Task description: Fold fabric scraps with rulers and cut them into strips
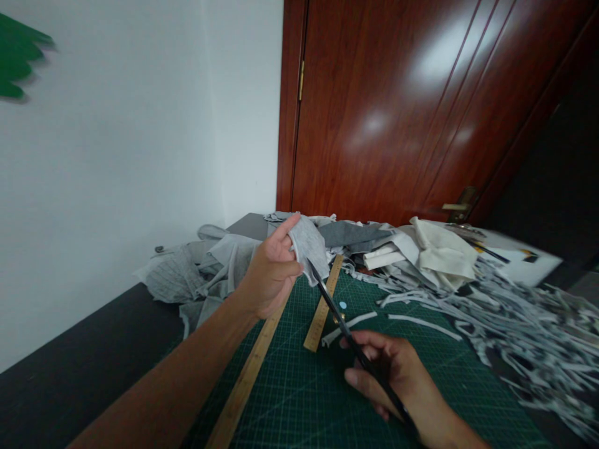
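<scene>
My left hand (276, 268) pinches a small piece of light grey fabric (309, 243) above the mat, its index finger pointing up and away. My right hand (393, 374) is wrapped round dark scissors (344, 324), seen nearly edge-on with a brass-coloured pivot at the side. The scissors' tip touches or overlaps the lower edge of the fabric; whether the blades are apart cannot be made out. Beneath both hands lies a green cutting mat (290, 386) with a printed grid.
A long wooden ruler (253, 368) and a shorter one (324, 305) lie on the mat near narrow fabric strips (423, 324). Grey fabric (175, 274) is heaped at left, cream fabric (444, 249) at back. Tangled strips (528, 337) spread at right. A brown door (374, 125) stands behind.
</scene>
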A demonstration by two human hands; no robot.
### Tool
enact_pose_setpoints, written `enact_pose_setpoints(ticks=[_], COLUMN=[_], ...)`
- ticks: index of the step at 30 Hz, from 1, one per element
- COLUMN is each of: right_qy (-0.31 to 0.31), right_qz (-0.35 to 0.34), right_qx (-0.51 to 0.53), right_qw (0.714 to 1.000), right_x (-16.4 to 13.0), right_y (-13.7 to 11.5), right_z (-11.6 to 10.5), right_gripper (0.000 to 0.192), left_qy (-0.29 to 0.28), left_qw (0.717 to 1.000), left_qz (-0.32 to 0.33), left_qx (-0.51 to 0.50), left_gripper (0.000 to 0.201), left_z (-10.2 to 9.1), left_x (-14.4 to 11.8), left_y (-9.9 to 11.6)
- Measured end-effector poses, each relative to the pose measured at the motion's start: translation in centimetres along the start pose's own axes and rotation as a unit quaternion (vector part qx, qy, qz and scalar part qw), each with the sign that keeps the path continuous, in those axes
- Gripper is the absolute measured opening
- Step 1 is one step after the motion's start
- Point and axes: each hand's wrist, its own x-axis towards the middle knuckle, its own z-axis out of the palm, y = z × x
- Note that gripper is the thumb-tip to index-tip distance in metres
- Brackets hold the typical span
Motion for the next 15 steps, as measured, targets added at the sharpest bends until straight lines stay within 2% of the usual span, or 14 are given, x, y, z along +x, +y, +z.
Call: enact_pose_setpoints(ticks=[7,15], right_qy=[-0.002,0.001], right_qz=[-0.015,-0.016], right_qx=[0.027,0.031], right_qw=[1.000,0.999], right_x=[-0.26,-0.19], right_y=[0.45,0.27], right_z=[-0.25,-0.20], right_gripper=[0.059,0.059], left_qy=[-0.035,-0.030], left_qw=[0.999,0.999], left_qz=[0.009,0.009], left_qx=[0.012,-0.034], left_gripper=[0.120,0.138], left_z=[-0.10,0.54], left_x=[-0.13,-0.21], left_y=[-0.50,-0.59])
